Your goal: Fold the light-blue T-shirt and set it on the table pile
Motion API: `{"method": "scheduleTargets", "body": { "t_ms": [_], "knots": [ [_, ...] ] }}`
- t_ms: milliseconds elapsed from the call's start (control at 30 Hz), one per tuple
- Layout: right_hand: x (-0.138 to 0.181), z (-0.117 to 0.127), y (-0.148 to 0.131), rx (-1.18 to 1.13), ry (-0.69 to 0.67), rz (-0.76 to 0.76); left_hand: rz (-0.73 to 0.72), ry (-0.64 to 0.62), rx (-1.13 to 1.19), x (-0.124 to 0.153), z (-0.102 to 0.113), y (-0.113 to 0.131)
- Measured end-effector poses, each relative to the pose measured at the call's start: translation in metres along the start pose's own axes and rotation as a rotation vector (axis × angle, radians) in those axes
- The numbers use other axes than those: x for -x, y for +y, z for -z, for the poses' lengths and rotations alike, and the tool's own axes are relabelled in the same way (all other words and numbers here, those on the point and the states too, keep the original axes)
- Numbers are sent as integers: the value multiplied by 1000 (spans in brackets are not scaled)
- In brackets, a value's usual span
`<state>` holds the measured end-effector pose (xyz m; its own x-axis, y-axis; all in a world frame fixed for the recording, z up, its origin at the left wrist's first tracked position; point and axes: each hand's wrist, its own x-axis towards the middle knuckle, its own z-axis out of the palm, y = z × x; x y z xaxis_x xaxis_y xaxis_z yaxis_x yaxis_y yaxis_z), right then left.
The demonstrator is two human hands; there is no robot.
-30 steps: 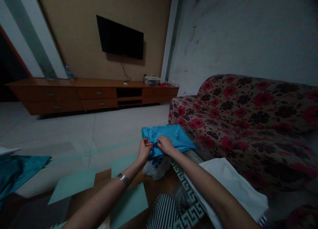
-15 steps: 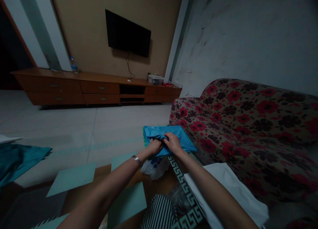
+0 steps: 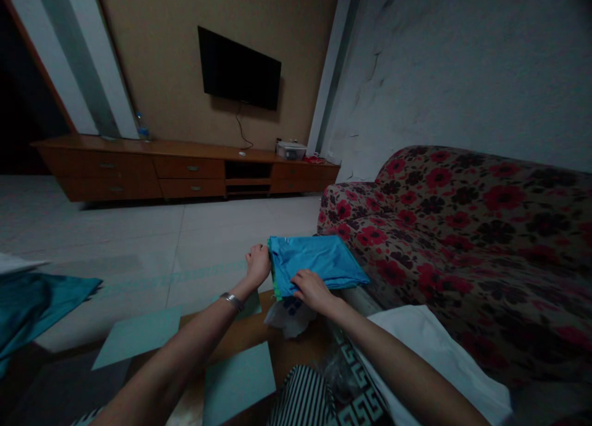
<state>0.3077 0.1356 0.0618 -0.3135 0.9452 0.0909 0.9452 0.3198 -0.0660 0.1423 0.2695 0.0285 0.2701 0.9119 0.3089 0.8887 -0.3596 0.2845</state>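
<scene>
A folded piece of shiny blue cloth with a green patterned left edge lies at the centre of the head view, at the table's far end. My left hand, with a silver band at the wrist, is curled closed at the cloth's left edge; its fingertips are partly hidden there. On the near part of the cloth rests my right hand, fingers loosely bent and apart, touching the surface. Below the cloth a white plastic bag with blue marks shows.
White fabric lies to the right, before a floral sofa. Pale green panels mark the brown table. Teal cloth hangs at far left. A wooden TV cabinet lines the far wall below a television.
My left hand has moved left from the cloth's middle to its left edge. My right hand has drawn back nearer me. The bunched middle of the cloth now lies flatter.
</scene>
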Motion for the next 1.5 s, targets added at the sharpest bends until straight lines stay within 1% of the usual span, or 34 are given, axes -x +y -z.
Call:
{"method": "scheduleTargets", "body": {
  "t_ms": [33,100,167,200,233,300,333,400,467,500,567,667,733,800,867,967,1067,1133,1233,1300,1333,1400,1500],
  "knots": [
    [2,2,-4,5,-3,5,-40,46,10,1,-1,2],
    [7,6,-12,-3,-10,23,-216,96,35,3,-4,9],
    [11,8,-17,-20,-20,66,-400,64,40,6,-9,15],
    [13,9,-18,-33,-23,92,-444,25,31,7,-12,16],
    [15,9,-16,-55,-22,113,-456,-21,16,8,-13,16],
    [19,12,-3,-112,-1,108,-425,-98,-22,8,-15,13],
    [21,13,9,-136,21,67,-403,-111,-41,8,-14,12],
    [23,17,39,-148,71,-90,-380,-80,-63,8,-11,14],
    [22,18,72,-114,97,-259,-385,-27,-56,8,-6,27],
    [19,18,86,-94,102,-315,-401,-14,-41,8,-5,37],
    [10,13,107,-64,112,-346,-444,-26,-3,10,-6,60],
    [-4,-4,114,-55,130,-311,-461,-111,31,15,-15,86],
    [-11,-18,111,-51,122,-292,-440,-188,30,18,-23,92],
    [-14,-31,109,-41,108,-267,-425,-242,23,20,-29,89],
    [-12,-37,111,-40,100,-241,-430,-264,18,21,-32,83],
    [-3,-39,121,-77,110,-245,-445,-269,11,19,-32,75],
    [13,-33,135,-99,140,-260,-431,-262,4,19,-30,69],
    [25,-25,146,-100,124,-339,-421,-255,2,21,-27,64],
    [43,-9,166,-79,80,-624,-392,-230,-5,31,-20,57],
    [52,-1,178,-51,76,-815,-350,-208,-7,43,-14,53],
    [56,0,183,-42,73,-882,-334,-201,-5,50,-11,52],
    [60,-1,188,-41,48,-989,-333,-201,0,67,-7,49],
    [60,-7,191,-67,0,-1046,-366,-213,-8,88,-4,47]
  ]
}}
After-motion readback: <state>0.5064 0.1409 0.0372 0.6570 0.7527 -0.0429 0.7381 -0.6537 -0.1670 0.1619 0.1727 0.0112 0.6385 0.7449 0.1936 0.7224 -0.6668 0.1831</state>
